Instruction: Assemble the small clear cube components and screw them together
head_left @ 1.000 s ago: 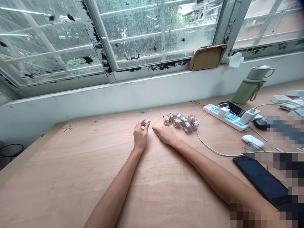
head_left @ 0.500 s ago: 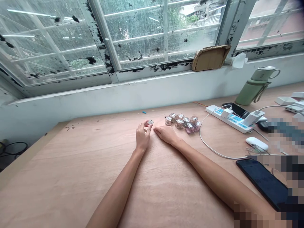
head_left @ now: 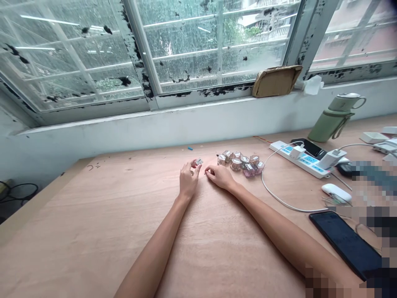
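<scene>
My left hand [head_left: 188,179] pinches a small clear container with a pale label [head_left: 199,162] between thumb and fingers, just above the table. Close by on its right, my right hand [head_left: 221,176] rests low over the wood with thumb and forefinger together. A tiny dark speck shows at those fingertips, too small to name. Beyond the right hand stands a cluster of several small clear hexagonal containers [head_left: 236,164] with white labels on top. Some look brownish, and those nearest me have a pink tint.
A small blue piece [head_left: 190,148] lies near the wall. To the right are a white power strip [head_left: 302,159] with plugs and cable, a green bottle [head_left: 325,124], a white earbud case [head_left: 336,192] and a black phone [head_left: 344,244]. Cardboard [head_left: 276,82] leans on the window sill.
My right thumb and forefinger have come into clearer sight, curled to a pinch, with a small gap under the hand. The left hand keeps its container. The whole view has shifted slightly.
</scene>
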A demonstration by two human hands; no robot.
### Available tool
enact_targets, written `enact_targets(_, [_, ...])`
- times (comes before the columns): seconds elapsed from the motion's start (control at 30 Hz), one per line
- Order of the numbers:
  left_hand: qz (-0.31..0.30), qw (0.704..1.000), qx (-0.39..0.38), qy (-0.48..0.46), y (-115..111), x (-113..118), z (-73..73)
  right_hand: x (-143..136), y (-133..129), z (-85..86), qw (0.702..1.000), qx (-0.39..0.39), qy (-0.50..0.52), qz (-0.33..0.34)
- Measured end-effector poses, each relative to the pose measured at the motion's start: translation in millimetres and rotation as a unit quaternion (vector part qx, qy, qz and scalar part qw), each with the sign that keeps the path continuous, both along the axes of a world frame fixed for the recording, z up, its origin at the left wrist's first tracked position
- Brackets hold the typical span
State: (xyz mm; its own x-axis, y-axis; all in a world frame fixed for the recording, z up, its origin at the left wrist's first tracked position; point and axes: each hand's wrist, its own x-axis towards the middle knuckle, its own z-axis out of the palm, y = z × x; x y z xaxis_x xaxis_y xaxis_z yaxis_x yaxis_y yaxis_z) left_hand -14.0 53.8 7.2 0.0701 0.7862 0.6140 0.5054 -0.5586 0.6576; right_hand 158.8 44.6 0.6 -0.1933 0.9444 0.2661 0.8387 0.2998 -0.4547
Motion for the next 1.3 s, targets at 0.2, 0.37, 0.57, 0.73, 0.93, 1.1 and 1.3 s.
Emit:
enact_targets(0.2, [0.003,1.000,-0.005,0.001,-0.4,-0.1,1.0,1.2,-2.7,-0.4,1.000,-0.005,0.020,0.002])
enact_targets(0.37, [0.001,1.000,-0.008,0.005,0.8,-0.3,-0.2,1.1,-3.6,0.8,1.000,0.000,0.028,0.008])
enact_targets(0.57, [0.001,1.000,-0.010,0.011,1.2,-0.6,-1.0,0.2,-3.5,2.1,1.000,-0.003,0.012,0.021])
enact_targets(0.73, [0.001,1.000,-0.012,0.010,1.8,-0.7,-1.7,-1.0,-3.3,2.0,1.000,0.000,0.003,0.027])
enact_targets(0.93, [-0.001,1.000,-0.019,0.008,0.9,-0.2,0.3,-2.6,-3.6,2.2,0.999,0.004,-0.015,0.032])
enact_targets(1.1, [-0.001,1.000,-0.018,0.007,-0.5,0.0,2.3,-3.2,-4.7,4.5,0.999,0.003,-0.019,0.038])
enact_targets(1.3, [-0.002,1.000,-0.018,0.011,0.4,0.4,2.1,-5.2,-4.1,4.5,0.999,-0.002,-0.027,0.033])
